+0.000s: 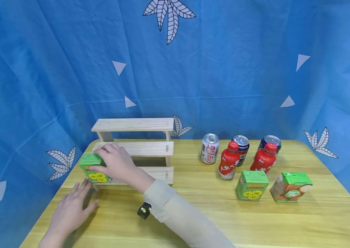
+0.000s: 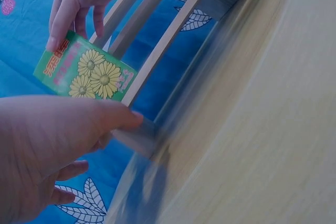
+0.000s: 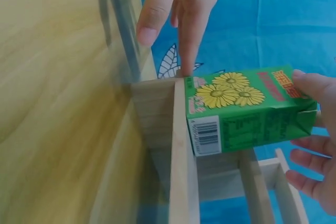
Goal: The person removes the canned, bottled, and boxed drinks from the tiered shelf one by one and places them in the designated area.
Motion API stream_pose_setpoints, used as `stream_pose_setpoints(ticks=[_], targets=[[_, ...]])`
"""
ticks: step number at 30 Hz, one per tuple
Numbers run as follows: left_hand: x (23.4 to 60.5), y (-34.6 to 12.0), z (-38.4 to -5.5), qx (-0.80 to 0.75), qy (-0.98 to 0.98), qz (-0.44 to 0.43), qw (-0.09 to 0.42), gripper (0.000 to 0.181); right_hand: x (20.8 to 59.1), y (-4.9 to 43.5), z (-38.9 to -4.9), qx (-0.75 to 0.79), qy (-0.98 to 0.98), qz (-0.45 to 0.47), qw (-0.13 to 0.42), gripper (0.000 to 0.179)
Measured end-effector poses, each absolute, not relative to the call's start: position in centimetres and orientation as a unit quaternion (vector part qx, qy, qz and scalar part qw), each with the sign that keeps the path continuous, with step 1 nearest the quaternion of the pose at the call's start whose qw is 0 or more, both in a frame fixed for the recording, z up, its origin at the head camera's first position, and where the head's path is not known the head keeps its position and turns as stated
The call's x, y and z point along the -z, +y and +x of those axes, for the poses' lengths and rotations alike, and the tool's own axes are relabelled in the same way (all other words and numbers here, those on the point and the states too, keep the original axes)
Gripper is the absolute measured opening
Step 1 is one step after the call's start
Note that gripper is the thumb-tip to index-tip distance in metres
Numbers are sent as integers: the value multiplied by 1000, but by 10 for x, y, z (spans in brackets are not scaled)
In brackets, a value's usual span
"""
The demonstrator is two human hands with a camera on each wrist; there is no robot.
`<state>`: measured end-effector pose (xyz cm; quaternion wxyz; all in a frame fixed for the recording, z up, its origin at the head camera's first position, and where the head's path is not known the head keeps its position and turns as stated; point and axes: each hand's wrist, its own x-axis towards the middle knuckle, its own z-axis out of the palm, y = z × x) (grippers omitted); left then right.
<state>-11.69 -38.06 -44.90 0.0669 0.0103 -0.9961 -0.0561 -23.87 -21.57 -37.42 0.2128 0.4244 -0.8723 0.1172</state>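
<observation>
My right hand point(image 1: 116, 162) pinches a green drink carton point(image 3: 236, 108) with yellow flowers, thumb on the front and fingers behind its upper part. The carton stands at the left end of the lowest board of a three-step wooden rack point(image 1: 150, 174), its base right at the board in the right wrist view. Close below it, my left hand point(image 1: 72, 206) reaches to the rack's front left corner with its fingers spread and fairly straight. In the left wrist view the left thumb point(image 2: 123, 116) overlaps the rack's end. Nothing is held in the left hand.
To the right stand a Coca-Cola can point(image 1: 210, 148), two dark blue cans, a red bottle point(image 1: 228, 162) and a second red bottle point(image 1: 264, 158). In front are another flowered green carton point(image 1: 252, 186) and a brown-and-green carton point(image 1: 291, 187). A blue cloth point(image 1: 240, 69) hangs behind the table.
</observation>
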Motion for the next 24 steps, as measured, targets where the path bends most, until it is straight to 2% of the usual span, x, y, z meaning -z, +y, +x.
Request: stream_pose_setpoints(ticks=[12, 19, 24], targets=[[450, -379, -116, 56, -996, 8, 70, 79, 381, -227, -237, -121, -880, 409, 208, 63], [450, -380, -116, 60, -996, 7, 68, 77, 382, -225, -234, -105, -857, 429, 266, 59], [449, -380, -116, 60, -995, 4, 74, 76, 381, -222, -230, -101, -853, 434, 273, 58]])
